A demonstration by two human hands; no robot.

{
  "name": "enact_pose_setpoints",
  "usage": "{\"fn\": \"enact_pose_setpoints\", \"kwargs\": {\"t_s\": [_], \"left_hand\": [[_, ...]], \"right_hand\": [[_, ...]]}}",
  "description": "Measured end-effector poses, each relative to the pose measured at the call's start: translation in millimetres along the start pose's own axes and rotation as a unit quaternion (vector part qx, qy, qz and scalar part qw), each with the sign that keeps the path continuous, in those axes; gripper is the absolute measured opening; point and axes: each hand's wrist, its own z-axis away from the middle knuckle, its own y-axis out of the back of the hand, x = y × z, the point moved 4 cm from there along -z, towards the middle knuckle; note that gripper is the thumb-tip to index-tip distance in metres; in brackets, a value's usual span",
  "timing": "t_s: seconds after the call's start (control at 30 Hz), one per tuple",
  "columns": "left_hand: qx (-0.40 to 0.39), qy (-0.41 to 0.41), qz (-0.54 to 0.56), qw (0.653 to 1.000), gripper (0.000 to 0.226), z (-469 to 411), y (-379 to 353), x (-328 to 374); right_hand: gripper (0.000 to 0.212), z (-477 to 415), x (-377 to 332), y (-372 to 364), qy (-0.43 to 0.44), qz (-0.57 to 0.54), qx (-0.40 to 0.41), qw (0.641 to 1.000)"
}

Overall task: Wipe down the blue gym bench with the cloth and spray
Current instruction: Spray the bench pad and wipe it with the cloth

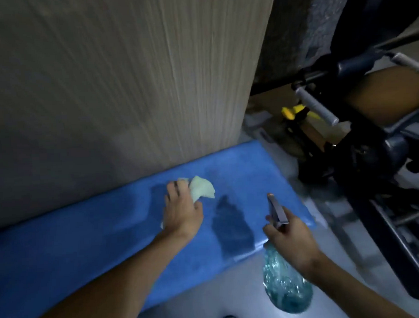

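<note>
Liquid, clear and frothy, sits inside one spray bottle [287, 285], held off the near right edge of the one blue bench [87, 248]. The right hand [289, 239] wraps its fingers round the bottle's neck. The left hand [181, 208] clutches one pale cloth [202, 189] in curled fingers, on the bench top, left of a dark patch [230, 227]. A wood-grain panel [128, 78] stands at the far side.

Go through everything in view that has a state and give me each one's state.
blue bench: dark patches beside the cloth; wet or shadow, cannot tell.
cloth: bunched up, over the blue bench.
spray bottle: held off the blue bench, nozzle aimed at it.
left hand: fingers curled round the cloth.
right hand: grips the spray bottle at its neck.
</note>
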Motion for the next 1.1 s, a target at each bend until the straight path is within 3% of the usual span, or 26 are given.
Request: {"fn": "enact_pose_setpoints", "kwargs": {"t_s": [0.07,0.17,0.23,0.37,0.47,0.73,1.03,1.1], "left_hand": [[-0.034,-0.032,-0.082,0.996,0.061,-5.5,-39.2,-9.6],[-0.11,-0.054,-0.172,0.978,0.052,-2.4,-91.3,-33.0],[-0.087,-0.074,-0.207,0.972,0.05,3.1,-103.0,-46.8],[-0.029,-0.205,-0.228,0.952,0.046,1.6,-110.0,-44.1],[-0.041,-0.232,-0.221,0.946,0.062,1.1,-106.5,-40.7],[-0.031,-0.132,-0.258,0.957,0.065,5.4,-100.1,-76.1],[-0.027,-0.051,-0.219,0.974,0.06,16.3,-71.3,-134.7],[-0.028,-0.03,-0.216,0.975,0.058,22.5,-62.1,-158.9]], "right_hand": [[0.02,-10.9,24.5,-13.7,-0.008,0.011,0.003,1.0],[0.009,-25.6,42.7,-22.0,-0.012,0.036,0.019,0.999],[0.011,-32.5,48.6,-22.6,-0.023,0.048,0.033,0.998],[0.018,-40.2,53.9,-23.2,-0.031,0.063,0.044,0.997],[0.016,-39.1,53.8,-22.5,-0.031,0.095,0.034,0.994],[0.017,-45.8,46.6,-28.4,-0.029,0.156,0.054,0.986],[0.023,-18.5,27.6,-98.1,-0.007,0.105,-0.076,0.991],[0.02,-10.2,22.0,-117.0,0.0,0.149,-0.073,0.986]]}}
